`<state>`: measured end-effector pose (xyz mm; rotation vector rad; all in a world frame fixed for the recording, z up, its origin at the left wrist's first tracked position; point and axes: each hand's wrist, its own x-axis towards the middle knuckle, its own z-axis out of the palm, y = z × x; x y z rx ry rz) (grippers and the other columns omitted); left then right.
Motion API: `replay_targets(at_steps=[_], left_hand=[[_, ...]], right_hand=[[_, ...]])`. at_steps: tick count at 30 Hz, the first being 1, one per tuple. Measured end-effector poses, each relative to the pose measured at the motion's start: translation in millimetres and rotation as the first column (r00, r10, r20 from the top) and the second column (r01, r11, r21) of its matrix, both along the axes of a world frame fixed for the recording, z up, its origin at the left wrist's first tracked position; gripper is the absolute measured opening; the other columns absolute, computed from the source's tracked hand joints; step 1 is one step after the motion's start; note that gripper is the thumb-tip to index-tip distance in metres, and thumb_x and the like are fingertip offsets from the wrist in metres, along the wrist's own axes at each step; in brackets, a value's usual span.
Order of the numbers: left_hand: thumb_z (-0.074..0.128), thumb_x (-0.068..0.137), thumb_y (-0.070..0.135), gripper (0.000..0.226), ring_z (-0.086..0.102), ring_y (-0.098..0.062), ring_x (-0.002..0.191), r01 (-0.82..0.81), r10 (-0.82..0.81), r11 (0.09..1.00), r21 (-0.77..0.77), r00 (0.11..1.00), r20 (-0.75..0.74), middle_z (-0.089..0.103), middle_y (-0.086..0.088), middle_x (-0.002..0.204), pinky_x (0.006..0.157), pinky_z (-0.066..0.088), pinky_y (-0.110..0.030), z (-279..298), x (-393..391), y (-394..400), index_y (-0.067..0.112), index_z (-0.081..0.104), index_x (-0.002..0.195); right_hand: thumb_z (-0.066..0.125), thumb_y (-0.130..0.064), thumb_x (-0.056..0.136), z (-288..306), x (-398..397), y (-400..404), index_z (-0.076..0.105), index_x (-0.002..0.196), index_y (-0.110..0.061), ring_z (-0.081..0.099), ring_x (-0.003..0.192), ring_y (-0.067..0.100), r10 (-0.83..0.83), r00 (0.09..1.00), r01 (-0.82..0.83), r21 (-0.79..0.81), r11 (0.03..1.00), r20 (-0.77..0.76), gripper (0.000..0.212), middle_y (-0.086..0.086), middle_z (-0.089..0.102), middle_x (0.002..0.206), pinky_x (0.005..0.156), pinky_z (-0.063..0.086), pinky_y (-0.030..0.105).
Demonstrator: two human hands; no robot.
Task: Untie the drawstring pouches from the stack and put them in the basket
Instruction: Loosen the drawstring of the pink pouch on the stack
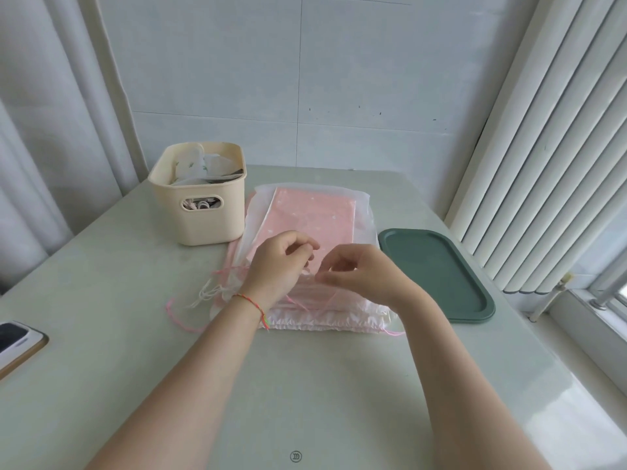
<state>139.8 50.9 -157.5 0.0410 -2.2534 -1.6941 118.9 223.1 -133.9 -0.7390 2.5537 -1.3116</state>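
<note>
While the stack of pink drawstring pouches (305, 232) lies flat on the surface (101, 283) between the cream basket (200, 205) and a green tray (437, 273), both hands work at its near edge. Left hand (278, 266) and right hand (359, 273) each pinch a thin pink drawstring (298, 301) with curled fingers. White pouches (193, 162) already fill the basket.

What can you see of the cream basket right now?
The cream basket looks like smooth plastic, rectangular with rounded corners and an oval handle slot in its near wall. It stands upright on the table, at the far left of the pouch stack, close beside it; contact is unclear. White fabric pouches already poke above its rim, and cords show through the slot. Neither hand touches it.
</note>
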Motion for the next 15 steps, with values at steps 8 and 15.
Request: replay_targets(at_steps=[8,15], left_hand=[[0.045,0.09,0.002,0.033,0.064,-0.012,0.075,0.037,-0.031,0.999,-0.03,0.985,0.169,0.071,0.001,0.079,0.076,0.053,-0.023,-14,-8,-9,0.021,0.071,0.083],[0.044,0.092,0.005,0.031,0.063,-0.016,0.072,0.042,-0.055,0.997,0.071,0.98,0.193,0.071,0.0,0.073,0.072,0.052,-0.027,-15,-9,-11,0.017,0.071,0.084]], right_hand=[[0.076,-0.061,0.067,-21,11,-30,0.054,0.075,-0.033,0.044,0.087,0.015,0.041,0.968,0.072,0.427,0.901,-0.249,0.036,-0.008,0.048,0.082,0.079,0.036,0.034],[0.066,-0.035,0.084,-21,14,-39,0.06,0.081,-0.031,0.044,0.088,0.017,0.113,0.949,0.033,0.45,0.892,-0.293,0.007,-0.007,0.046,0.083,0.081,0.035,0.033]])
